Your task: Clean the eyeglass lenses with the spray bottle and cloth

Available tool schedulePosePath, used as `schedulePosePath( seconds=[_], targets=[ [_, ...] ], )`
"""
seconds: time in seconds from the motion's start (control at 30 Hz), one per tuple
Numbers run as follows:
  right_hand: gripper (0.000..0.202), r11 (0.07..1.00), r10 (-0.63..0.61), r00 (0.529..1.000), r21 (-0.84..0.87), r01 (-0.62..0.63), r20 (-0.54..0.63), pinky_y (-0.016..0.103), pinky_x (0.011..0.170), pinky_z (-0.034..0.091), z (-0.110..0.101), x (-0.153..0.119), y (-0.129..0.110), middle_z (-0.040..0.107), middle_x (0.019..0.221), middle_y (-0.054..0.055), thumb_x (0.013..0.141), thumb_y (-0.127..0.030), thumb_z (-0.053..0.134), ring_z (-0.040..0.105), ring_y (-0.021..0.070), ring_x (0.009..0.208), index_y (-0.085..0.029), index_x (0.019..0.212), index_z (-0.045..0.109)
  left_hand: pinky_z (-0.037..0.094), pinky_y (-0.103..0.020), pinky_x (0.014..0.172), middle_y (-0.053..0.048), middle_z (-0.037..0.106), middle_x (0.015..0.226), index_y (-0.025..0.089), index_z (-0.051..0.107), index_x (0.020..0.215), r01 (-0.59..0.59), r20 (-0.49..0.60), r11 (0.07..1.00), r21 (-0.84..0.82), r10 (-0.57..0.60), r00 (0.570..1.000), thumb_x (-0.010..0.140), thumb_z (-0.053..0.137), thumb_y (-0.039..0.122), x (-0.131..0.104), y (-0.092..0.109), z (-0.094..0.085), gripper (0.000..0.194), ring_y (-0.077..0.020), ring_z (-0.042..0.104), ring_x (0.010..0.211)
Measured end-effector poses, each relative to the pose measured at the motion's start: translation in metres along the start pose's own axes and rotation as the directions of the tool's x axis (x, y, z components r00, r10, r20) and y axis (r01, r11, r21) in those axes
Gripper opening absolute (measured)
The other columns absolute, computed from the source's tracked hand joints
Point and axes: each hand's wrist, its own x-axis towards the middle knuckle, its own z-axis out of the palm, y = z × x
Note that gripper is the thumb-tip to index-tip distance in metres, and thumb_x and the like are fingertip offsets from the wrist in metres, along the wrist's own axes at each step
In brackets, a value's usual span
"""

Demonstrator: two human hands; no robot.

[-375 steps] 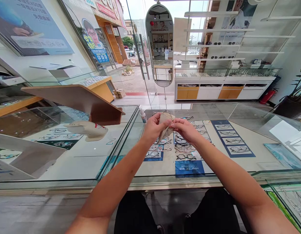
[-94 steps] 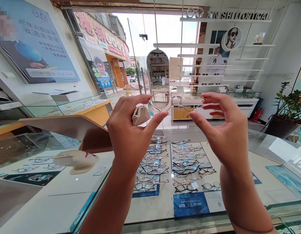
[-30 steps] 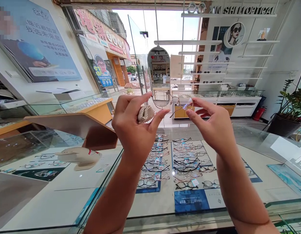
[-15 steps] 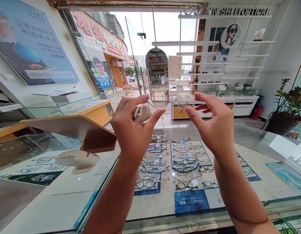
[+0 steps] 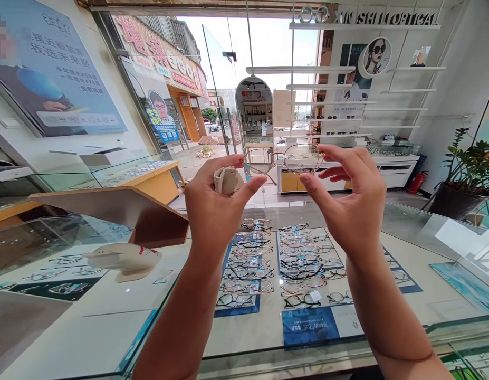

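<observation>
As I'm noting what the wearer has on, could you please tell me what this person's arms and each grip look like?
The left grip and right grip are ungloved, with no ring showing. The left forearm and right forearm are bare, with no sleeve, watch or bracelet in view.

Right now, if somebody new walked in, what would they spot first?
Probably the thin-rimmed round eyeglasses, held up mid-picture by the bare left hand and bare right hand, with a bunched beige cloth tucked in the left. Below them, rows of black and thin-rimmed frames lie in the pale glass display counter. Behind, a tall, round-topped mirror stands out.
</observation>
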Motion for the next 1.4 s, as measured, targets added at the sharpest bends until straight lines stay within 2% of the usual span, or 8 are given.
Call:
schedulePosePath(
  seconds=[0.23,0.43,0.7,0.9,1.03,1.23,1.4],
  targets=[
    [0.038,1.0,-0.008,1.0,-0.008,0.008,-0.014,0.047,0.09,0.068,-0.0012,-0.0004,-0.0016,0.074,0.123,0.007,0.1,-0.04,0.081,0.076,0.0241,0.097,-0.034,0.138,0.078,0.064,-0.04,0.081,-0.003,0.086,0.112,0.033,0.085,0.109,0.004,0.01,1.0,0.0,-0.004,1.0,0.079,0.104,0.051,0.0006,0.0002,0.001,0.04,-0.025,0.078,0.1],
    [0.04,1.0,-0.005,1.0,0.01,0.005,-0.019,0.048,0.089,0.069,-0.0014,-0.0004,-0.0004,0.073,0.123,0.008,0.1,-0.041,0.08,0.077,0.0269,0.105,-0.033,0.14,0.077,0.061,-0.038,0.074,-0.002,0.084,0.107,0.033,0.083,0.108,0.018,0.03,1.0,0.0,-0.018,0.999,0.08,0.104,0.05,-0.0001,0.0025,0.0017,0.038,-0.022,0.075,0.09],
    [0.038,1.0,-0.018,0.999,0.019,0.018,-0.043,0.045,0.083,0.068,-0.0012,0.0013,-0.0009,0.073,0.118,0.007,0.099,-0.04,0.08,0.076,0.0253,0.102,-0.028,0.135,0.078,0.06,-0.036,0.074,-0.001,0.083,0.103,0.033,0.083,0.103,0.005,0.027,1.0,0.005,-0.005,1.0,0.08,0.104,0.048,-0.0013,0.003,0.0041,0.035,-0.0206,0.074,0.088],
    [0.036,1.0,-0.012,0.999,-0.014,0.011,-0.04,0.045,0.083,0.068,-0.0028,0.0023,-0.0035,0.073,0.12,0.008,0.1,-0.041,0.079,0.075,0.0257,0.1,-0.031,0.135,0.077,0.059,-0.037,0.07,0.0,0.083,0.099,0.033,0.083,0.104,0.014,0.037,1.0,0.017,-0.015,0.999,0.08,0.103,0.052,-0.0018,0.0038,0.005,0.036,-0.0204,0.072,0.082],
    [0.037,1.0,0.001,0.999,-0.002,-0.001,-0.04,0.045,0.082,0.067,-0.0035,0.0026,-0.0033,0.074,0.119,0.008,0.098,-0.039,0.08,0.075,0.0258,0.1,-0.029,0.133,0.078,0.061,-0.04,0.076,-0.002,0.082,0.101,0.033,0.081,0.103,-0.006,0.029,0.999,0.04,0.005,1.0,0.081,0.102,0.056,-0.0025,0.0051,0.0049,0.038,-0.0233,0.073,0.087],
    [0.04,0.993,0.102,0.991,-0.071,-0.096,0.084,0.045,0.082,0.065,0.0,0.0008,0.0029,0.081,0.127,0.01,0.102,-0.046,0.072,0.077,0.0242,0.093,-0.029,0.138,0.077,0.062,-0.046,0.099,-0.004,0.079,0.108,0.031,0.077,0.105,-0.091,-0.055,0.992,0.085,0.096,0.994,0.081,0.1,0.062,-0.0056,0.0077,0.0045,0.046,-0.0299,0.073,0.109],
    [0.043,0.984,0.167,0.978,-0.083,-0.158,0.127,0.048,0.084,0.064,0.0037,0.0004,0.0043,0.084,0.13,0.013,0.101,-0.05,0.071,0.077,0.0251,0.089,-0.025,0.135,0.079,0.061,-0.05,0.103,-0.005,0.075,0.111,0.032,0.075,0.107,-0.093,-0.042,0.991,0.095,0.097,0.994,0.081,0.099,0.064,-0.0059,0.0091,0.0032,0.047,-0.033,0.071,0.116]
  ],
)
